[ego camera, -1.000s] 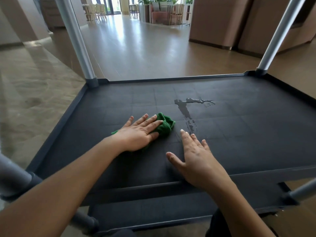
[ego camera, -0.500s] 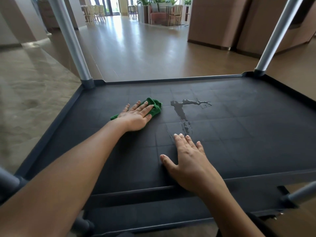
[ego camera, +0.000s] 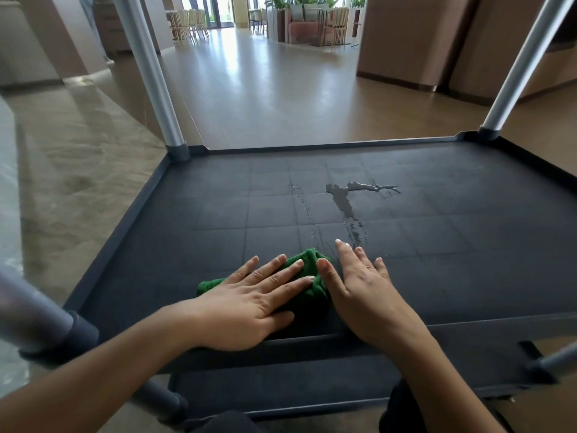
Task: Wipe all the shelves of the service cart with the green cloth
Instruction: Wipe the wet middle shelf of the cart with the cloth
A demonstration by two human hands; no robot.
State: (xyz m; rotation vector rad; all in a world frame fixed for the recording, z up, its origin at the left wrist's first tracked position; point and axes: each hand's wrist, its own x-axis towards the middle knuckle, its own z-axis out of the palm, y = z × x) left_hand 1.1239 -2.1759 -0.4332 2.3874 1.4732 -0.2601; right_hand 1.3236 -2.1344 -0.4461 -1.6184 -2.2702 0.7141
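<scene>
Green cloth (ego camera: 312, 260), bunched, runs near-left to far-right under the flat, spread left hand (ego camera: 249, 304); right hand (ego camera: 365, 292) flat alongside.

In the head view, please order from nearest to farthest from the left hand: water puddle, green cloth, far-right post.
1. green cloth, pressed under the left hand.
2. water puddle, ahead and slightly right.
3. far-right post, at the far corner.

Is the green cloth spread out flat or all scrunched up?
Scrunched up: the green cloth bulges in a bunched lump under the flat left hand.
</scene>
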